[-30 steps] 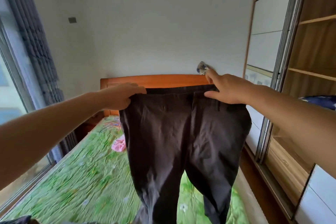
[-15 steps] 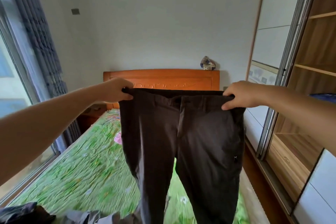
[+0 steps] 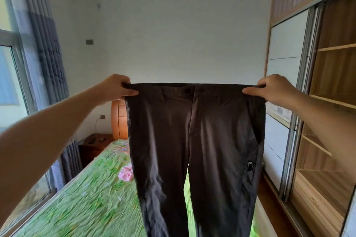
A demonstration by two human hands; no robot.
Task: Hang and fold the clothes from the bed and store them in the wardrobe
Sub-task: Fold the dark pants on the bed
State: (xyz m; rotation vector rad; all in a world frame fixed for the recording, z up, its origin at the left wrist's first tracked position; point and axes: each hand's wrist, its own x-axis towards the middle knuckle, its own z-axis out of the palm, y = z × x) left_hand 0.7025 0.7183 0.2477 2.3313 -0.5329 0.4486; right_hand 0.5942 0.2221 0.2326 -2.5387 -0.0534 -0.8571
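The left grip (image 3: 117,87) and right grip (image 3: 273,88) are each pinching a waistband corner, holding the smooth, dark grey woven trousers (image 3: 192,140) stretched flat, legs hanging above the crinkled green floral bed (image 3: 92,198). Beside it, the open wooden wardrobe (image 3: 331,102) is showing pale plank shelves.

Left grip (image 3: 117,87), right grip (image 3: 273,89) bare (forearms (image 3: 48,132) bare too).

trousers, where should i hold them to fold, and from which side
Take the trousers by the ends of the waistband, from the outer sides, as the left hand and right hand pinch it now: stretched straight, it lets both legs hang flat.
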